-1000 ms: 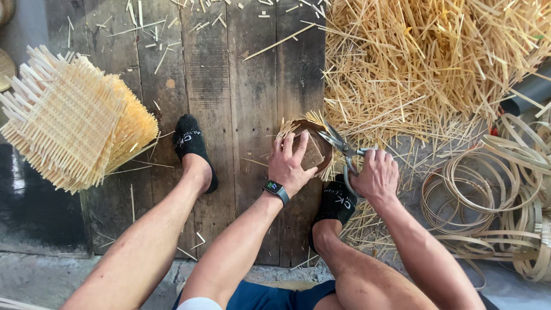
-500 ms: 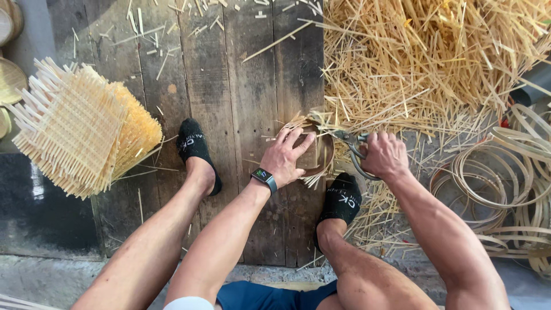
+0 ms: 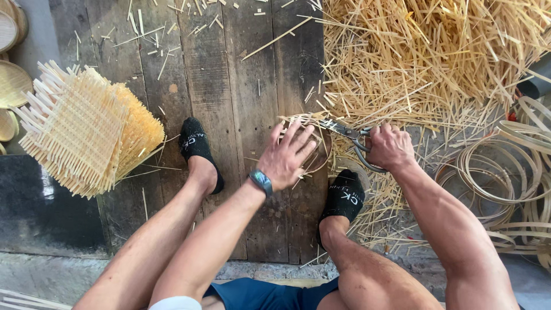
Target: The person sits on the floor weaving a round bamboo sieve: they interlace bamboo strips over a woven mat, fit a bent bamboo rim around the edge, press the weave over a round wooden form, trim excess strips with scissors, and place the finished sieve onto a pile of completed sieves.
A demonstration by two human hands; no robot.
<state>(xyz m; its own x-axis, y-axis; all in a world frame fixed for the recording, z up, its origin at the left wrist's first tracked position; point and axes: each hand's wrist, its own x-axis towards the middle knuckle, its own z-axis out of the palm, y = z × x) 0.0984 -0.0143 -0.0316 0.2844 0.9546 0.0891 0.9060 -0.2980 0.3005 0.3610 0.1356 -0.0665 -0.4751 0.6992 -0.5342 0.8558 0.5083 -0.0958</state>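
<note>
Head view: a small woven round is pinned flat on the floorboards under the spread left hand so its stray ends can be met by scissors gripped in the right hand.

A stack of woven mats lies left on the plank floor. Straw pile far right; coiled hoops right.

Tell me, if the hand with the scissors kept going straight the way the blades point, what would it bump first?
The right hand aims the scissors leftward, so it would probably first meet the small round woven piece under the left hand, at its strip-fringed edge.
</note>
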